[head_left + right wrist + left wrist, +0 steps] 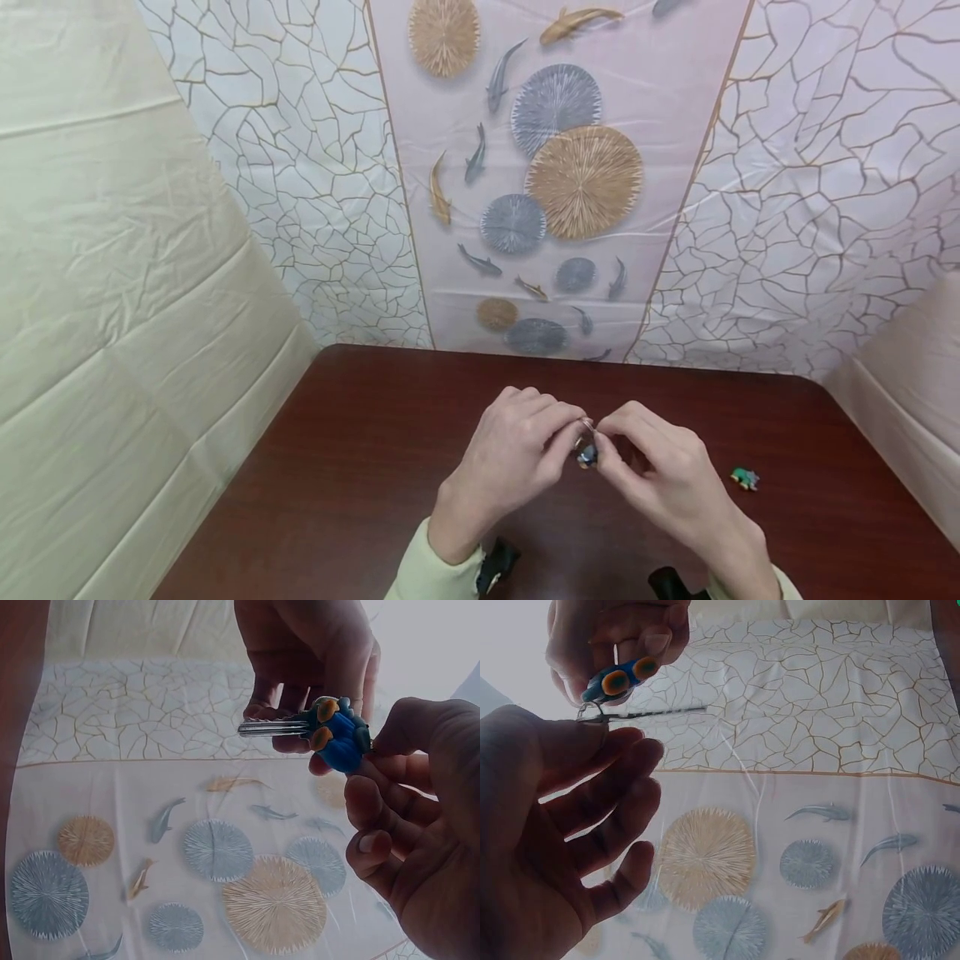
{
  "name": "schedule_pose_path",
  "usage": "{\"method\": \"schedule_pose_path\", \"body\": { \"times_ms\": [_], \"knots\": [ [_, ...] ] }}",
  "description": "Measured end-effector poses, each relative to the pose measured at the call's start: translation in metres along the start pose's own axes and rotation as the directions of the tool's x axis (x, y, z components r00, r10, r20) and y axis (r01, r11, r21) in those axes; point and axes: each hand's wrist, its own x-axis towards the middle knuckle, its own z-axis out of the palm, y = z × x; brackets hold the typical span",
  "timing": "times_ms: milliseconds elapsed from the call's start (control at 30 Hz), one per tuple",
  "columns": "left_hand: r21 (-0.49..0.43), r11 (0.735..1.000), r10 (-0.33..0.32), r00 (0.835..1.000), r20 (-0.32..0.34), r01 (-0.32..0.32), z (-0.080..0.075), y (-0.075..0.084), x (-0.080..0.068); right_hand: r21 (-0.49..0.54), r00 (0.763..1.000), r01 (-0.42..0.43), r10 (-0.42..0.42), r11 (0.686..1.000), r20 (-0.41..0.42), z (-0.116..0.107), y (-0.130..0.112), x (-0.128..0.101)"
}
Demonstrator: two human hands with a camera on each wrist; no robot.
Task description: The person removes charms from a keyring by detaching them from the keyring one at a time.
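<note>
I am holding both hands together above the middle of the surface [360, 467], near its front edge. My right hand [667, 479] is pinching a blue toy charm [341, 742] with orange spots, and my left hand [510, 454] is pinching the metal ring [592, 714] and key [274, 728] beside it. From the head view my fingers are hiding most of this. A small green figure [745, 478] is lying toward the right edge, too small to make out. Two dark wrist cameras [497, 567] are cut off at the bottom.

Silver metal key with blue rubber head cover, orange spots [339, 738]: hanging above dark red table, blade lying level, pinched at head.
</note>
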Motion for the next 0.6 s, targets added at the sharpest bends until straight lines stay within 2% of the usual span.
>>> {"method": "schedule_pose_path", "body": {
  "times_ms": [333,467,533,600],
  "knots": [
    [-0.09,0.992,-0.096,0.991,-0.089,0.088,-0.001,-0.003,0.001,0.011,1.0,0.005,-0.005,1.0,-0.003,-0.004,-0.002,0.001],
    [-0.132,0.983,-0.136,0.989,-0.064,0.126,-0.003,-0.004,0.001,0.001,1.0,-0.018,0.017,1.0,0.015,-0.007,0.004,-0.006],
    [-0.153,0.973,-0.177,0.984,-0.029,0.17,-0.006,-0.005,0.0,-0.003,0.998,-0.038,0.038,0.999,0.04,-0.008,0.008,-0.011],
    [-0.166,0.958,-0.234,0.972,0.021,0.235,-0.008,-0.006,-0.003,0.006,0.996,-0.06,0.06,0.998,0.068,-0.008,0.012,-0.017]
  ]
}}
